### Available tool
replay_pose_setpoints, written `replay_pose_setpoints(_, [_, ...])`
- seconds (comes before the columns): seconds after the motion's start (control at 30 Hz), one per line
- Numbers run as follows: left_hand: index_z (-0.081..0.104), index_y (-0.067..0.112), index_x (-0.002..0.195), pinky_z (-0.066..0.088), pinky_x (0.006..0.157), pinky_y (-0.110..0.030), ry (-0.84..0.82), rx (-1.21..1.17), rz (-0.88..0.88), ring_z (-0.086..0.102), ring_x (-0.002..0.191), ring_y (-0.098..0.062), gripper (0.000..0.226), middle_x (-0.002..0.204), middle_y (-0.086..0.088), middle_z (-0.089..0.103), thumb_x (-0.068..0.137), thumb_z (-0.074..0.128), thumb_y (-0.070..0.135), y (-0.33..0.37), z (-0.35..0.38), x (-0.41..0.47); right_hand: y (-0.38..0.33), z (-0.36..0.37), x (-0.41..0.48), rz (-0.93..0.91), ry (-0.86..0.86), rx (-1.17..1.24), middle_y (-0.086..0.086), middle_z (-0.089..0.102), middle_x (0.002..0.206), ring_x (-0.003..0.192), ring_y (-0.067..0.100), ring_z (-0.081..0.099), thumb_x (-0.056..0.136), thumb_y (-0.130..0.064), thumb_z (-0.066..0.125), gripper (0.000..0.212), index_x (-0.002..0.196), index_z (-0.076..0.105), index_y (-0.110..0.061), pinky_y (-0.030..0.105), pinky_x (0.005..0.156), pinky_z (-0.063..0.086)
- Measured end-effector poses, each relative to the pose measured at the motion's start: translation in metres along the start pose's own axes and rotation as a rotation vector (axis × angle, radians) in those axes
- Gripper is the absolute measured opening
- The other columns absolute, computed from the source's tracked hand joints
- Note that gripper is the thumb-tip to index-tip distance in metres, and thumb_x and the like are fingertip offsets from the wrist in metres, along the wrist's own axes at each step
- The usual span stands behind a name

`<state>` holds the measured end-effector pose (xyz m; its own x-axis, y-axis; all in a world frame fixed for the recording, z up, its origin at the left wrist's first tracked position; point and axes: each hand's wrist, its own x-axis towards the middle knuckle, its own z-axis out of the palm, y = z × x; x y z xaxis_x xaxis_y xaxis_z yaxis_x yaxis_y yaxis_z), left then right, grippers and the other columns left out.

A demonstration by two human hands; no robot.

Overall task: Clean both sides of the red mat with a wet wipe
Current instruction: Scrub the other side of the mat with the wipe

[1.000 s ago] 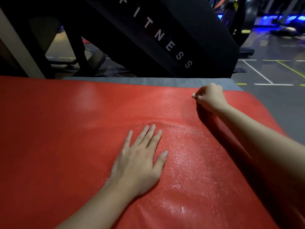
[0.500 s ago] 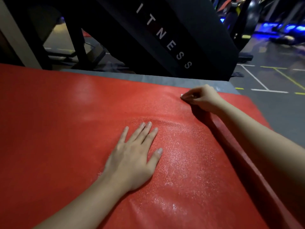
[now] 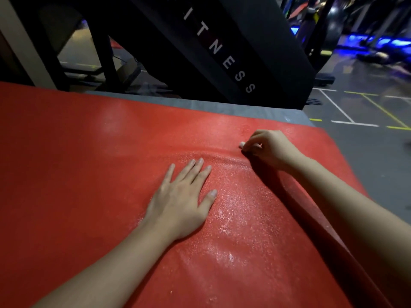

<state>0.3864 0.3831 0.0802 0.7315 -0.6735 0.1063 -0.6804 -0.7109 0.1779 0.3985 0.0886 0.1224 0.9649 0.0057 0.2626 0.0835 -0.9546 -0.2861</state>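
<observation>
Left hand: released, lying palm-down on the red mat, fingers straight and slightly spread, thumb out to the right. It grasps nothing.

Right hand: clenched, knuckles up, fingertips turned down onto the mat beyond and to the right of the left hand. We note a small pale wad pinched at its fingertips. It is too small for us to tell whether it is the wet wipe.

The two hands are apart. A shallow ridge in the mat runs between them, from the right fingertips toward the left fingertips. A dark crease or shadow runs from the right hand down along the forearm to the lower right.

Mat surface: we see a wet, speckled sheen to the right of the left hand and down toward the near edge. The left part looks dull. The mat fills the lower frame and lies flat on a grey surface, which shows as a strip along the far edge.

Beyond: a black machine lettered "FITNESS", a floor with white and yellow lines, and blue lights at far right.
</observation>
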Motion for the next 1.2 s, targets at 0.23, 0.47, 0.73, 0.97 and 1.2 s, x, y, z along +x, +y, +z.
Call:
replay_pose_setpoints(0.23, [0.010, 0.033, 0.162, -0.002, 0.127, -0.044, 0.007, -0.009, 0.000, -0.005, 0.154, -0.002, 0.075, 0.169, 0.011, 0.003, 0.094, 0.005, 0.064, 0.000, 0.000, 0.000, 0.002, 0.009, 0.020, 0.306, 0.118, 0.093, 0.005, 0.077, 0.094, 0.082, 0.012, 0.064, 0.087, -0.032, 0.076, 0.020, 0.097, 0.080, -0.016, 0.018, 0.069, 0.035])
replay_pose_setpoints(0.47, [0.012, 0.033, 0.162, -0.001, 0.127, -0.046, 0.025, -0.030, -0.008, -0.004, 0.154, -0.003, 0.078, 0.169, 0.011, 0.003, 0.091, 0.002, 0.065, 0.000, 0.002, 0.002, -0.035, -0.008, -0.048, 0.108, -0.116, 0.089, -0.010, 0.070, 0.085, 0.068, -0.006, 0.054, 0.088, -0.034, 0.074, 0.017, 0.098, 0.079, -0.022, 0.011, 0.061, 0.036])
replay_pose_setpoints(0.73, [0.011, 0.032, 0.162, -0.003, 0.127, -0.046, 0.002, -0.020, -0.003, -0.003, 0.155, -0.004, 0.072, 0.170, 0.010, 0.003, 0.097, 0.010, 0.063, 0.000, -0.001, 0.001, -0.043, 0.006, -0.041, 0.151, 0.054, 0.011, 0.005, 0.067, 0.093, 0.085, 0.025, 0.065, 0.089, -0.015, 0.072, 0.007, 0.091, 0.079, -0.014, 0.025, 0.075, 0.041])
replay_pose_setpoints(0.97, [0.012, 0.031, 0.162, 0.000, 0.127, -0.048, 0.024, -0.014, 0.002, -0.003, 0.155, -0.006, 0.068, 0.170, 0.008, 0.004, 0.101, 0.015, 0.062, -0.002, 0.003, 0.003, -0.073, -0.009, -0.110, 0.013, -0.037, 0.109, -0.005, 0.068, 0.089, 0.077, 0.006, 0.062, 0.087, -0.024, 0.074, 0.007, 0.088, 0.079, -0.019, 0.009, 0.074, 0.042])
replay_pose_setpoints(1.2, [0.014, 0.031, 0.161, 0.001, 0.127, -0.048, 0.025, -0.023, 0.001, 0.001, 0.155, -0.007, 0.072, 0.170, 0.008, 0.007, 0.097, 0.011, 0.064, -0.002, 0.001, 0.003, -0.084, 0.002, -0.092, 0.094, 0.104, 0.090, 0.004, 0.064, 0.082, 0.073, 0.024, 0.065, 0.087, -0.023, 0.076, 0.013, 0.084, 0.076, -0.011, 0.031, 0.069, 0.051])
